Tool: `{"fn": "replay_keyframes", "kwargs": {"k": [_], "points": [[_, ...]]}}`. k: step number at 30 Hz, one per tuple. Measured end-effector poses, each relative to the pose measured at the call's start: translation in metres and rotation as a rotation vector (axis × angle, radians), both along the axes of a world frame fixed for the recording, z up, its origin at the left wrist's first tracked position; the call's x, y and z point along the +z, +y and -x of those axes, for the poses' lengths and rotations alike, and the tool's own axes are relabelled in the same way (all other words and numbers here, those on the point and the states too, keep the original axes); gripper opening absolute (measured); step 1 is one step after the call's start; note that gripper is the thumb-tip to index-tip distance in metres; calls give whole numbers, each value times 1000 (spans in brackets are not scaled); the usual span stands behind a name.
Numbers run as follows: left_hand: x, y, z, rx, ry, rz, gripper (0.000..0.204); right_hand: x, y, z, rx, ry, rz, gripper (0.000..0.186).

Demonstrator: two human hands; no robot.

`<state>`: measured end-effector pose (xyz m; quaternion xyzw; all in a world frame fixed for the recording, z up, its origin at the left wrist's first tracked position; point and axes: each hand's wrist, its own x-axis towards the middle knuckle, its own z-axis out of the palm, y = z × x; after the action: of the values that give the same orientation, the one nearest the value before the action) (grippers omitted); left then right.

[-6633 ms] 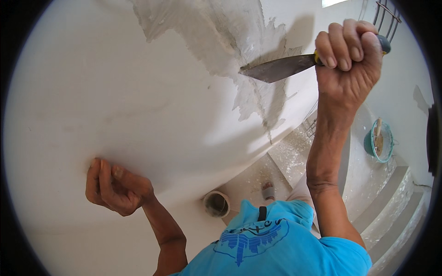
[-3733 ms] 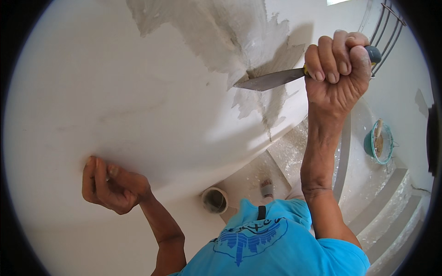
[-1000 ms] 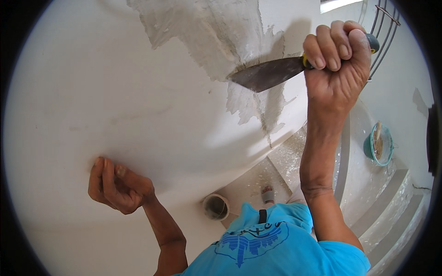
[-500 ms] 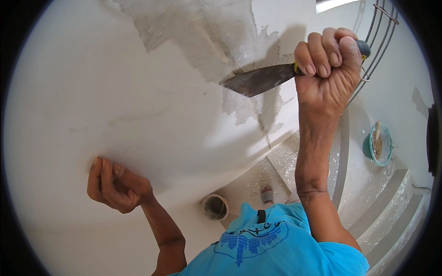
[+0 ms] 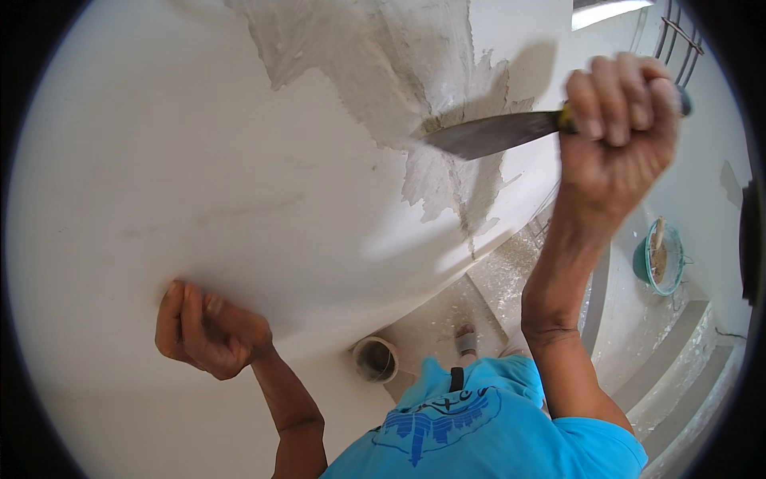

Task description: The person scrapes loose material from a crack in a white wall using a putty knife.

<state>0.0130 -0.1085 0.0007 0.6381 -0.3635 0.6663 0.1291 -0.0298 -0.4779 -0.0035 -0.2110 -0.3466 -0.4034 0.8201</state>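
The right hand (image 5: 618, 108) and scraper (image 5: 495, 136) had shifted rightward in the head view.
It clenched the scraper, which jutted left over the grey patch (image 5: 363, 76); the left hand (image 5: 214, 331) was curled, its hold unclear.

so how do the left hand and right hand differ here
The right hand grips a scraper; no tool shows in the left hand. The right hand is higher in the picture, while the left hand is lower, by the white wall. Both are bare and curled.
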Motion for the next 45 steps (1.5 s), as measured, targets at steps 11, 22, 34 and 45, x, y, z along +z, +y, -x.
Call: {"fn": "replay_keyframes", "kwargs": {"k": [11, 22, 34, 45], "points": [[4, -3, -4, -8, -25, -21, 17, -5, 5, -1, -80, 60, -62, 11], [4, -3, -3, -6, -34, -27, 16, -5, 9, -3, -26, 55, -135, 9], [3, -7, -8, -26, -20, -17, 17, -16, 54, -20, 64, 313, -133, 8], [6, -6, -6, -13, -40, -40, 16, -6, 13, -8, 22, 15, -47, 9]]}}
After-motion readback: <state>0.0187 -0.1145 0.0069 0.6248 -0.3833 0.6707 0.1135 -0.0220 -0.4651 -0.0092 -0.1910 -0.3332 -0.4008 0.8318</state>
